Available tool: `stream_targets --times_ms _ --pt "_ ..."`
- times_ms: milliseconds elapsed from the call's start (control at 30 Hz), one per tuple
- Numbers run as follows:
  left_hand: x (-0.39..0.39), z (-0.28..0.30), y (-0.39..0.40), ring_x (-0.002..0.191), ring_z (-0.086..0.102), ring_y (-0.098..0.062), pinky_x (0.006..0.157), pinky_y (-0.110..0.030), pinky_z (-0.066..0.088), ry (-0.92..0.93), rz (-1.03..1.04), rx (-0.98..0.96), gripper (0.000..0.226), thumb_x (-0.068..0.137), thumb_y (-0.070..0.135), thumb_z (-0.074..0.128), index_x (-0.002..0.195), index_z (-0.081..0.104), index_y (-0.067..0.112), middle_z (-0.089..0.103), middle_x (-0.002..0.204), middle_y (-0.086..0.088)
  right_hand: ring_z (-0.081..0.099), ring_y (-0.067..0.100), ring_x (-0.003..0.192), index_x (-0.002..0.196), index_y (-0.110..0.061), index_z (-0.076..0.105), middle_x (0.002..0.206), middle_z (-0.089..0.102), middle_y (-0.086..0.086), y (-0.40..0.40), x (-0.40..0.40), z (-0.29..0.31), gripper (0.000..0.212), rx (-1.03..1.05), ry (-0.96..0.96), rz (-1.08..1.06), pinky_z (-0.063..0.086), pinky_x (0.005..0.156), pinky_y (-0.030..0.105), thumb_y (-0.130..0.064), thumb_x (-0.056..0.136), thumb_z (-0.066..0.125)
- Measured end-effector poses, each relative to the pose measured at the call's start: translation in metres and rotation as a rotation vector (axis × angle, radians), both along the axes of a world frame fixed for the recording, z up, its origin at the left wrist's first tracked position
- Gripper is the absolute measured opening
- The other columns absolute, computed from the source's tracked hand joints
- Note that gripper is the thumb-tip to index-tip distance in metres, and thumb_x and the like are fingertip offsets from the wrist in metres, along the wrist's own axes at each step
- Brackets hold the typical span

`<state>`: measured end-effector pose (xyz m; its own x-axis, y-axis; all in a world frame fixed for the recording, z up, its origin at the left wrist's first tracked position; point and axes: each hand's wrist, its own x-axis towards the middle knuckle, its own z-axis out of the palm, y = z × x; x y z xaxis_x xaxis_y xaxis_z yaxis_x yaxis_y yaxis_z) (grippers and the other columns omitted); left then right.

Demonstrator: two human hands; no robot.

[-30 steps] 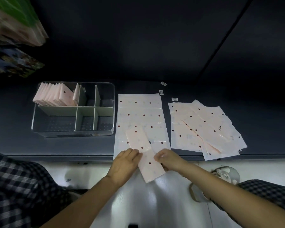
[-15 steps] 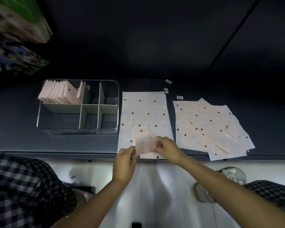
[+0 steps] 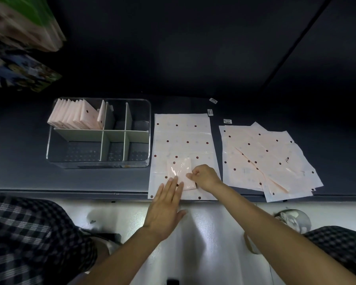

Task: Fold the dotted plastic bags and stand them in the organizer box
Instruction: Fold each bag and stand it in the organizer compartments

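Over on the left, the organizer box (image 3: 99, 133) is sitting on the dark bench (image 3: 19, 161) with a row of folded bags (image 3: 74, 116) already standing in its far-left compartment, the other compartments looking bare, and nothing there is differing from a second ago. Moving right, the person's left hand (image 3: 164, 208) is now lying flat with fingers straight, its fingertips (image 3: 174, 179) pressing the near-left edge of the small folded bag (image 3: 180, 174); half a second back that hand was pinching the bag up off the surface. The folded bag itself is now lying down as a compact pink rectangle on top of the flat dotted bag (image 3: 183, 140), where a second ago it was a long strip hanging over the bench edge toward the person. So the last fold is being creased flat, I would say, and the bag is looking nearly ready to lift across to the box. The right hand (image 3: 206, 176) is curling at the bag's right edge, thumb and fingers pinching it there, much as it was doing before. Farther right, the loose pile of unfolded bags (image 3: 265, 159) is waiting, fanned out and unchanged, so plenty of folding is remaining.
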<state>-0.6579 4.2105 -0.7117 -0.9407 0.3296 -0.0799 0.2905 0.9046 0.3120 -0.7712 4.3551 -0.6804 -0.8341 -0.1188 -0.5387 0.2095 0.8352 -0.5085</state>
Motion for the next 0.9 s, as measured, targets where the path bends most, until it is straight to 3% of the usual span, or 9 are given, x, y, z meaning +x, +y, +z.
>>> stream_targets --times_ms 67,167,233,300,400,533,667,767,900 --pt "-0.002 -0.005 -0.004 0.142 -0.024 -0.024 0.114 -0.041 -0.019 -0.064 -0.034 -0.104 0.079 0.095 0.059 0.028 0.146 -0.019 0.020 -0.028 0.151 -0.007 0.041 0.017 0.059 0.056 -0.015 0.035 0.058 0.039 -0.001 -0.001 0.002 0.002 0.044 0.017 0.003 -0.014 0.030 0.056 0.028 -0.029 0.092 0.057" --pt "-0.004 -0.007 -0.005 0.139 -0.030 -0.026 0.111 -0.043 -0.022 -0.070 -0.074 -0.176 0.081 0.093 0.065 0.023 0.141 -0.029 0.026 -0.033 0.150 -0.010 0.057 0.021 0.089 0.094 -0.014 0.058 0.091 0.061 0.001 -0.005 0.009 0.007 0.015 0.047 0.255 -0.069 0.045 0.075 0.030 -0.028 0.094 0.054" --pt "-0.003 -0.009 -0.005 0.139 -0.031 -0.027 0.113 -0.043 -0.020 -0.058 -0.086 -0.201 0.084 0.091 0.067 0.023 0.139 -0.032 0.027 -0.034 0.150 -0.013 0.056 0.021 0.102 0.113 -0.011 0.058 0.110 0.062 0.004 -0.011 0.015 0.010 0.021 -0.076 0.481 -0.053 0.045 0.085 0.029 -0.019 0.096 0.050" --pt "-0.003 -0.011 -0.004 0.139 -0.031 -0.029 0.114 -0.043 -0.019 -0.048 -0.094 -0.224 0.085 0.090 0.069 0.025 0.141 -0.030 0.028 -0.032 0.151 -0.015 0.049 0.020 0.121 0.126 -0.012 0.056 0.129 0.057 0.004 -0.018 0.016 0.010 0.030 -0.203 0.461 0.163 0.036 0.101 0.025 -0.015 0.099 0.041" --pt "-0.004 -0.013 -0.004 0.140 -0.028 -0.029 0.113 -0.041 -0.021 -0.079 -0.097 -0.208 0.081 0.090 0.069 0.029 0.150 -0.005 0.028 -0.018 0.156 -0.017 0.017 0.009 0.144 0.143 -0.017 0.037 0.152 0.031 -0.004 -0.025 0.017 -0.005 0.041 -0.139 0.325 0.588 0.004 0.116 0.019 -0.023 0.104 0.030" --pt "-0.003 -0.014 -0.005 0.135 -0.032 -0.028 0.113 -0.040 -0.020 -0.095 -0.094 -0.174 0.082 0.089 0.068 0.032 0.150 -0.004 0.028 -0.015 0.156 -0.016 -0.009 0.002 0.144 0.151 -0.024 0.011 0.158 0.001 -0.013 -0.020 0.006 -0.027 0.049 0.061 0.388 0.769 -0.012 0.116 0.023 -0.036 0.104 0.019" --pt "-0.004 -0.012 -0.007 0.137 -0.034 -0.027 0.114 -0.040 -0.020 -0.107 -0.104 -0.153 0.089 0.087 0.070 0.031 0.142 -0.028 0.032 -0.031 0.150 -0.014 -0.014 0.000 0.141 0.151 -0.026 0.004 0.152 -0.012 -0.017 -0.022 -0.003 -0.034 0.051 0.079 0.401 0.748 -0.012 0.116 0.024 -0.037 0.103 0.018" --pt "-0.005 -0.011 -0.009 0.138 -0.034 -0.026 0.115 -0.041 -0.018 -0.129 -0.111 -0.137 0.091 0.087 0.072 0.031 0.136 -0.036 0.036 -0.038 0.146 -0.010 0.002 0.006 0.145 0.150 -0.024 0.016 0.157 0.006 -0.011 -0.026 -0.010 -0.030 0.049 0.014 0.397 0.640 -0.003 0.117 0.025 -0.028 0.103 0.030" --pt "-0.004 -0.012 -0.016 0.140 -0.031 -0.022 0.115 -0.040 -0.019 -0.119 -0.117 -0.075 0.083 0.088 0.070 0.031 0.147 -0.017 0.038 -0.033 0.151 -0.006 0.032 0.018 0.130 0.140 -0.024 0.039 0.144 0.037 -0.002 -0.033 -0.030 -0.011 0.056 0.035 0.333 0.502 0.025 0.105 0.033 -0.028 0.089 0.062"
